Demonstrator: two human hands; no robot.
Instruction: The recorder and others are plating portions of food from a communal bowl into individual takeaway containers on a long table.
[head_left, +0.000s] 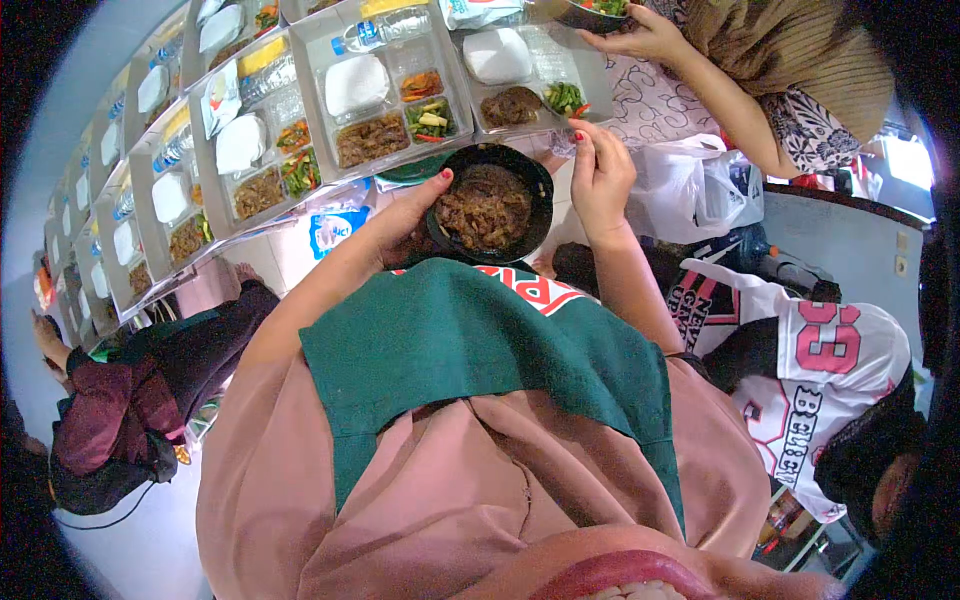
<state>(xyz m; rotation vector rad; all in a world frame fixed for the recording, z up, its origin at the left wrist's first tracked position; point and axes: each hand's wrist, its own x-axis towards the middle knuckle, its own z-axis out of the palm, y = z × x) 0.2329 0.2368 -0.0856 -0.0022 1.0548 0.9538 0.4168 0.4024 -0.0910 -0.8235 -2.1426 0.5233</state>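
Observation:
My left hand (405, 217) grips the rim of a round black bowl (541, 217), its thumb over the edge. Brown shredded or chopped meat (487, 206) fills much of the bowl. My right hand (604, 169) is raised at the near edge of a rice box (592, 112), thumb and fingertips close together; whether something small is pinched there cannot be told. That box holds white wrapped rice (496, 56), a portion of dark meat (511, 107) and green vegetables with red chili (564, 99). Left of it stands another filled meal box (315, 142).
Several filled meal boxes (217, 187) run in rows along the table to the left, with water bottles (367, 34). Across, a co-worker's hand (637, 34) holds a bowl of vegetables (600, 9). White plastic bags (690, 184) stand at right. People sit on both sides.

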